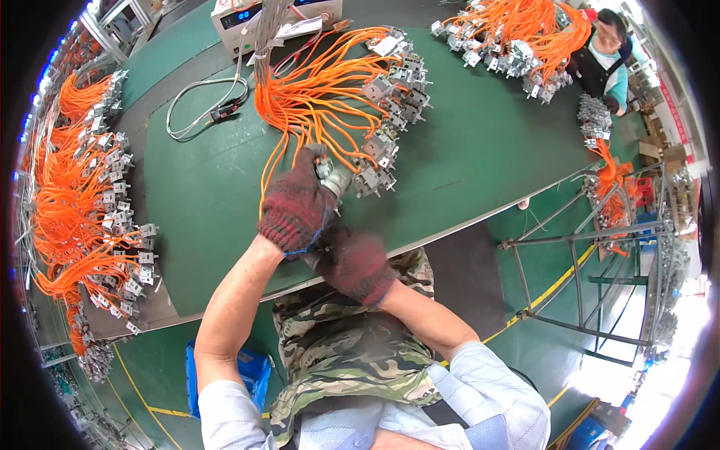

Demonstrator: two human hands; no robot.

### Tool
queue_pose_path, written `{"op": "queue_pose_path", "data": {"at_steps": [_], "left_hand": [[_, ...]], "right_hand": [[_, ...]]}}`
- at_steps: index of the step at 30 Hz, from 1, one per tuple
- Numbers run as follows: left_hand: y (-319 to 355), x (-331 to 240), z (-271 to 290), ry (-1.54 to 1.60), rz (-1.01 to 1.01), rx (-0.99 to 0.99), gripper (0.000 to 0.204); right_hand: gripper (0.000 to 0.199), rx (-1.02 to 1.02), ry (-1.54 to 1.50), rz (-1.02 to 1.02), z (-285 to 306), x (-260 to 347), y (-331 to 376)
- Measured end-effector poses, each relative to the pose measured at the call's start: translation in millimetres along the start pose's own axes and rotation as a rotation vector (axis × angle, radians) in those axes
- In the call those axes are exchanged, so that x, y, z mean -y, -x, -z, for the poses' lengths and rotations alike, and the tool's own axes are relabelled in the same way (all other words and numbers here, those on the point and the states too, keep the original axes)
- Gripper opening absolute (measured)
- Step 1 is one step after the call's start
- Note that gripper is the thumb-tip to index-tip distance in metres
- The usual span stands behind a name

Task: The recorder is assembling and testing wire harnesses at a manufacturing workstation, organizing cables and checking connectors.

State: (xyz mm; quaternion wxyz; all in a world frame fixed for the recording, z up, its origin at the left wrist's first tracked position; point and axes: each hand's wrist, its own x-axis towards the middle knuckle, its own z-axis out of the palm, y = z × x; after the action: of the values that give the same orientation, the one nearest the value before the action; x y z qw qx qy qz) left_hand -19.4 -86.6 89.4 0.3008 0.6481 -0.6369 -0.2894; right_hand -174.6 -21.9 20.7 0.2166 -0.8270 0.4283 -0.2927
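Observation:
My left hand (pixel 296 206), in a dark red and grey knit glove, is closed around a small metal connector (pixel 324 166) at the near side of an orange cable bundle (pixel 300 97). A silvery rounded part shows at its thumb side. Just below and to the right, close to the table's near edge, is my right hand (pixel 356 262) in a matching glove. It is smeared by motion and its fingers are hidden, so whatever it holds does not show. Beyond my left hand, orange cables fan out to a cluster of grey metal connectors (pixel 397 82).
On the green table (pixel 465 165) stand a white box-shaped device (pixel 240 22) with a lit display and a looped grey cable (pixel 171 124). More orange cable bundles lie at left (pixel 75 210) and far right (pixel 517 30). Another person (pixel 604 56) is there. A metal frame (pixel 577 277) stands right.

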Motion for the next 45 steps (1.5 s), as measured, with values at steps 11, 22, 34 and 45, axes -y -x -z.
{"op": "queue_pose_path", "data": {"at_steps": [11,22,34,45], "left_hand": [[5.0,-0.2,-15.5,-0.572,-0.14,0.112,0.053],[18.4,39.6,-0.6,-0.69,-0.38,0.074,0.04],[21.5,-1.2,22.5,-0.687,-0.535,-0.131,0.045],[-79.4,-7.8,-1.5,-0.888,-0.751,0.159,0.025]], "right_hand": [[0.051,-0.28,0.461,0.197,60.7,-44.0,-37.0],[0.043,-0.014,0.278,0.154,61.5,-37.1,-41.4],[0.052,0.214,0.068,-0.049,75.1,-28.1,-27.8],[0.041,-0.19,0.37,-0.03,47.0,-86.7,-32.5]]}}
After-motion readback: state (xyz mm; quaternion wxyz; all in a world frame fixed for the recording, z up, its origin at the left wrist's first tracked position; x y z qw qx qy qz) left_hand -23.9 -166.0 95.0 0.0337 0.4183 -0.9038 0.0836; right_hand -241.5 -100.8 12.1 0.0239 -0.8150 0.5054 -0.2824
